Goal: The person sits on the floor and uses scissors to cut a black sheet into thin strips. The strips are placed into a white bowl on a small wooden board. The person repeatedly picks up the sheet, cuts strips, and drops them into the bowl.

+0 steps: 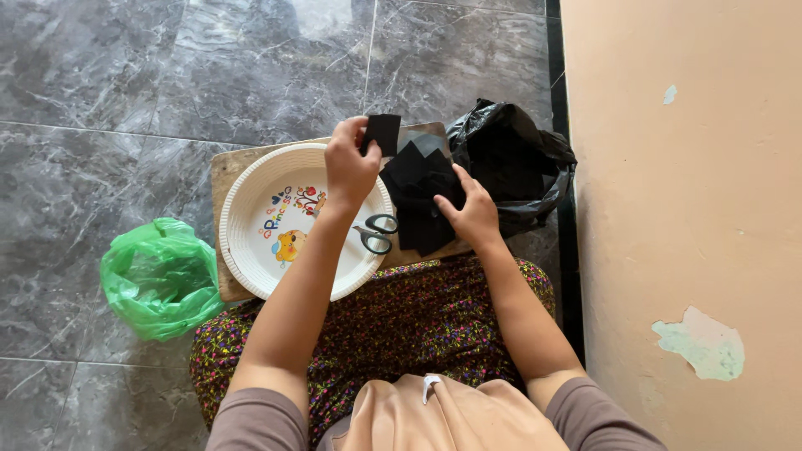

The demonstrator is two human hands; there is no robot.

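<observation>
Seen from above, over a lap in a flowered skirt [401, 321]. Left hand [349, 167] raised over the far rim of a white paper plate [251, 209], fingers [364, 144] pressed together in a pinch on one small black square piece [383, 132], held just clear of the rest. Right hand [473, 213] laid flat, fingers [462, 178] slightly spread and pressing down on a loose pile of black cut pieces [418, 196], nothing actually gripped there. Pile directly under and to the left of the right-hand fingers, just below the pinched square, between the two hands. Pair of scissors [378, 233] with dark handles lying beside the left wrist, at the plate's near edge and touching the pile's lower corner, untouched by either hand. Plate printed with a colourful cartoon picture in its middle, resting on a wooden board [227, 175] serving as a table across the knees. Crumpled black plastic bag [518, 163] just beyond the right-hand fingers, against the peach wall [685, 167] with its chipped paint. Green plastic bag [159, 280] well apart from the left hand, out past the plate on the grey marble floor [109, 75].
</observation>
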